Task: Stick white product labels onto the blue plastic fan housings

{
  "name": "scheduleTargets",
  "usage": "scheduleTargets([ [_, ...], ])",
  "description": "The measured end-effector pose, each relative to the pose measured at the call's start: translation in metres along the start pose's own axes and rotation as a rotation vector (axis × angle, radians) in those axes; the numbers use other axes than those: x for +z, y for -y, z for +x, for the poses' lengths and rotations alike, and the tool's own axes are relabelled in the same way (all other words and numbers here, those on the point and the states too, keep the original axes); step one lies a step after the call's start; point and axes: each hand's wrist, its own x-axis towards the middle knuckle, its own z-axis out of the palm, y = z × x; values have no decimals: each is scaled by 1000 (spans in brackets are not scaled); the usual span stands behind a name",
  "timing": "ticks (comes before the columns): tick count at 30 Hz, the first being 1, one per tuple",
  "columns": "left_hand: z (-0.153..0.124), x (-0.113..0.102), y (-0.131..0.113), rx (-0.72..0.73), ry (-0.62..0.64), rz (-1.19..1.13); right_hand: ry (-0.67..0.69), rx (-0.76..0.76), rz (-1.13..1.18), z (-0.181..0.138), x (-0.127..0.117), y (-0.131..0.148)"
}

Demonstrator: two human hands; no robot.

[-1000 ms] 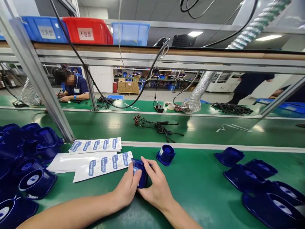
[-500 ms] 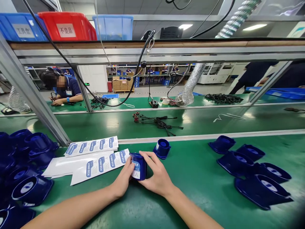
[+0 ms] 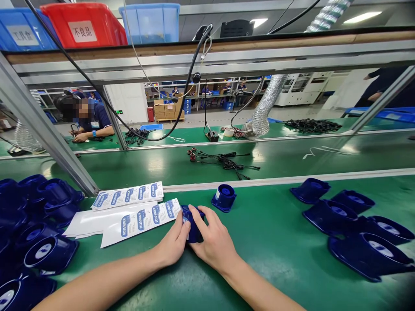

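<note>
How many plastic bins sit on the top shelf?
3: blue bin at far left, red bin beside it, pale blue bin to its right; others may sit off frame.

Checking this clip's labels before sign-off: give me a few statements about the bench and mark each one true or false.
1. The left hand and right hand hold one blue part between them. True.
2. The label sheets lie to the right of the hands. False: they lie to their left.
3. A lone part stands on the bench beyond the hands. True.
4. The red bin sits on the belt. False: it is up on the shelf.
5. Cables lie on the belt. True.
</note>
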Motion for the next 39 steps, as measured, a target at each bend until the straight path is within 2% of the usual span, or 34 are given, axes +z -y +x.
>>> scheduleTargets([
  [9,-1,-7,8,5,69,-12,104,144,148,4,-6,-12],
  [12,-1,-1,12,43,130,-165,104,209,262,7,-10,-18],
  [16,4,5,13,83,51,-423,82,289,468,7,-12,-21],
  [18,7,4,11,125,27,-486,126,240,512,6,-11,-22],
  [20,10,3,9,166,11,-502,128,111,423,5,-11,-23],
  [23,11,1,7,180,-45,-477,46,-138,176,7,-14,-25],
  [25,11,-1,7,193,-53,-445,-20,-213,67,9,-17,-23],
  [32,17,-6,11,382,-104,-401,-197,-176,-67,8,-23,-15],
  [35,18,-6,11,379,-118,-419,-204,-160,-34,9,-24,-16],
  [39,18,-5,12,378,-119,-426,-180,-230,1,10,-26,-16],
])
